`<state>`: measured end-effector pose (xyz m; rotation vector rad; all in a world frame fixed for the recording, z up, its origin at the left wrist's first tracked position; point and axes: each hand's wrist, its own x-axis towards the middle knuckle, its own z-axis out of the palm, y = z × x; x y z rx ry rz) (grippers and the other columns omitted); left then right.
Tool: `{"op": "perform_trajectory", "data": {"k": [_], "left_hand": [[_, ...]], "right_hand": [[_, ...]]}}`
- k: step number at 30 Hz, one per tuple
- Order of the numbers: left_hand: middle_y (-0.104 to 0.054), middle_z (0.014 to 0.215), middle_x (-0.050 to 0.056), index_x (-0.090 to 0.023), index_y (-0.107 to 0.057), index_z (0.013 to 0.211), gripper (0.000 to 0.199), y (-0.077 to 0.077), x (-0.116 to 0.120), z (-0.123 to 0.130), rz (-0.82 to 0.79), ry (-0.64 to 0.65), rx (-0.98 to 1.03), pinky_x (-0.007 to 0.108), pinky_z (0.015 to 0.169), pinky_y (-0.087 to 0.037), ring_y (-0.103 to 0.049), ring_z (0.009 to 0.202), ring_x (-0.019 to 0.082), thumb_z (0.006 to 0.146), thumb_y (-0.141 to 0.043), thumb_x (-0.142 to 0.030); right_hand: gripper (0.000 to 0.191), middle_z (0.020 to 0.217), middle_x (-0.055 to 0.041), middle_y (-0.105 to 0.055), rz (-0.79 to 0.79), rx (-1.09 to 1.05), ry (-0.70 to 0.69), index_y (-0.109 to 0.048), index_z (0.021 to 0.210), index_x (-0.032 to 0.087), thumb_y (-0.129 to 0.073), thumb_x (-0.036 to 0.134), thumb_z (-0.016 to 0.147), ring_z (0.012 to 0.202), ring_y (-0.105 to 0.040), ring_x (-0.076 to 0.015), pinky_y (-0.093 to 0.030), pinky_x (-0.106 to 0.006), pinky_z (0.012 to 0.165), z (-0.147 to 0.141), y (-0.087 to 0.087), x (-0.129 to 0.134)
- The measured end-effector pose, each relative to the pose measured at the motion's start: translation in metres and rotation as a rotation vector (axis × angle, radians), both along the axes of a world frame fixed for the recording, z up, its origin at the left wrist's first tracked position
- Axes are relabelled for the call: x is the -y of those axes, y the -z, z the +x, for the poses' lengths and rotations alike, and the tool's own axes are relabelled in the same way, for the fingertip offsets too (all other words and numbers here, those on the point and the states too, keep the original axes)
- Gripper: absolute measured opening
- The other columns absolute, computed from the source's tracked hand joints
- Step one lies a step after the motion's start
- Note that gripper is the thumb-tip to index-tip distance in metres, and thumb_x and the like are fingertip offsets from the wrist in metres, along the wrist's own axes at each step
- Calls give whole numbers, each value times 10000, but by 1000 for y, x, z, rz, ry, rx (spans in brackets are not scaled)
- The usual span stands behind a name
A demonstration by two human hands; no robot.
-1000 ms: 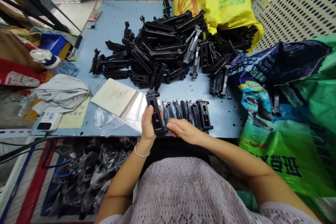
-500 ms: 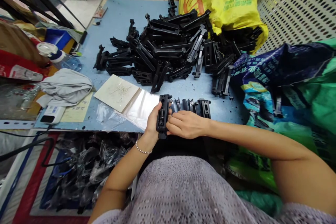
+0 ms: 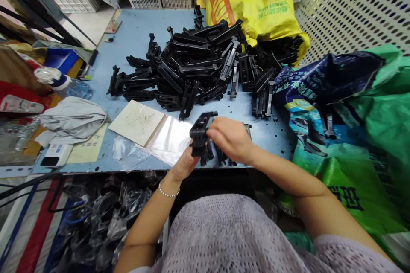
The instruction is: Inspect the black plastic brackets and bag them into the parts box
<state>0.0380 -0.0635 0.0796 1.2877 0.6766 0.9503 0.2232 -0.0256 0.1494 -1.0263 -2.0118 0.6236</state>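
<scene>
Above the table's front edge, my left hand [image 3: 185, 165] grips a black slotted plastic part [image 3: 200, 131] from below. My right hand [image 3: 231, 137] is closed at the right side of that part, fingers bent against it; whether a small piece sits in them is hidden. Under and behind my right hand lies a row of black parts [image 3: 221, 155], mostly covered by the hand. Farther back is a large heap of similar black plastic parts [image 3: 192, 59].
A pale square board [image 3: 137, 121] and clear plastic film [image 3: 169, 138] lie left of my hands. Farther left are a grey cloth [image 3: 75, 119] and a water bottle [image 3: 64, 83]. A yellow sack [image 3: 246, 0] stands behind the heap; green and blue sacks [image 3: 349, 153] flank the right.
The black part has been tipped from nearly upright to a slant, its top toward the right. My right hand has risen from its lower side to its upper right. The camera view has shifted slightly.
</scene>
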Motion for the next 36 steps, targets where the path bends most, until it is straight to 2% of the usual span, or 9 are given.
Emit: {"op": "perform_trajectory", "data": {"k": [4,8,14,17,20,22,26,30,36], "left_hand": [[-680,1125,166,-160,-681,1133,861,-19,-24,1,-520,-21,314,497,903,-545,-583,1210,368,723,-437,-877],[-715,1055,120,-158,-647,1217,625,-38,-32,2,-452,-49,324,407,892,-549,-644,1120,334,670,-792,-421],[-732,1013,103,-197,-626,1275,566,-26,-11,-30,-364,-79,127,332,723,-573,-710,879,251,727,-749,-271],[-746,921,117,-197,-632,1269,569,-27,8,-54,-550,211,27,338,634,-568,-714,746,246,720,-749,-291],[-745,914,160,-166,-656,1242,542,-21,15,-65,-657,363,-26,422,678,-574,-720,793,301,789,-663,-463],[-736,909,162,-154,-713,1115,499,-2,8,-64,-561,100,-132,458,763,-562,-709,845,300,867,-536,-548],[-698,978,142,-185,-718,919,264,59,-13,-53,-15,-509,-601,470,929,-478,-626,977,287,856,-629,-426],[-640,948,111,-200,-695,773,117,95,-14,-64,197,-575,-804,424,910,-452,-565,932,255,822,-667,-302],[-634,833,40,-187,-724,688,157,90,-13,-98,-94,-561,-503,296,800,-454,-597,814,174,738,-753,-333]], "right_hand": [[351,681,-53,-532,248,222,-45,-549,751,194,-383,363,1010,677,-517,-184,-436,-332,641,-22,51,25],[314,748,-86,-615,266,250,-84,-600,826,162,-384,307,1001,685,-557,-190,-448,-319,623,-33,90,27],[224,894,-71,-653,74,313,-159,-629,988,178,-535,380,966,826,-603,-194,-494,-326,732,15,48,28],[444,1244,-162,-601,169,375,-165,-558,1284,174,-635,394,906,1201,-529,-301,-466,-466,970,33,29,37],[460,1254,-163,-622,105,486,-382,-482,1393,167,-549,301,958,1187,-568,-278,-494,-456,965,37,36,43],[456,1141,-148,-677,-30,479,-368,-503,1371,159,-549,357,962,1034,-647,-257,-546,-414,864,38,50,43],[568,1206,-130,-664,-324,143,-15,-536,1344,206,-650,506,876,1073,-650,-289,-540,-449,904,38,78,36],[488,1050,-75,-671,-723,-343,56,-553,1296,214,-594,498,901,906,-661,-227,-576,-387,781,26,94,42],[473,1103,-122,-669,-1161,-861,-78,-589,1226,174,-591,491,877,915,-684,-226,-581,-383,804,-21,101,55]]}}
